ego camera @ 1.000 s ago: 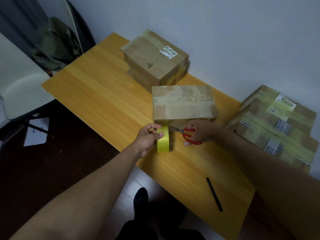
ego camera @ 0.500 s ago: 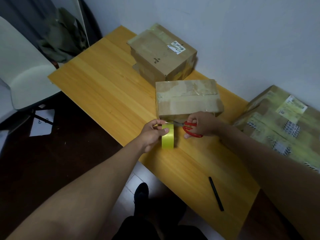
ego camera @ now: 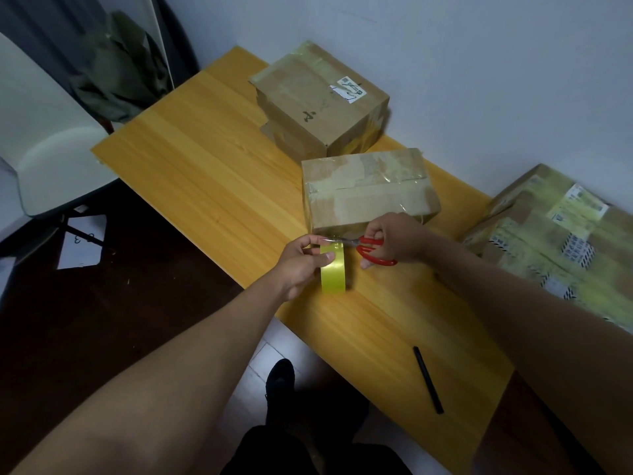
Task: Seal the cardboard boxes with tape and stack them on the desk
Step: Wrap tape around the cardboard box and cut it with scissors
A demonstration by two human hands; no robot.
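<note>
A taped cardboard box lies on the wooden desk, just beyond both hands. My left hand grips a yellow tape roll standing on edge at the box's near side. My right hand holds red-handled scissors, whose blades point left over the top of the roll, at the tape between roll and box. Behind, against the wall, stands a bigger taped box on top of another box.
A black pen lies near the desk's front right edge. Larger boxes with yellow tape sit to the right of the desk. A white chair and dark green cloth are at left. My shoe shows on the floor below.
The scissor blades have moved further left across the top of the tape roll. Both hands otherwise keep their places; the camera view shifted slightly.
</note>
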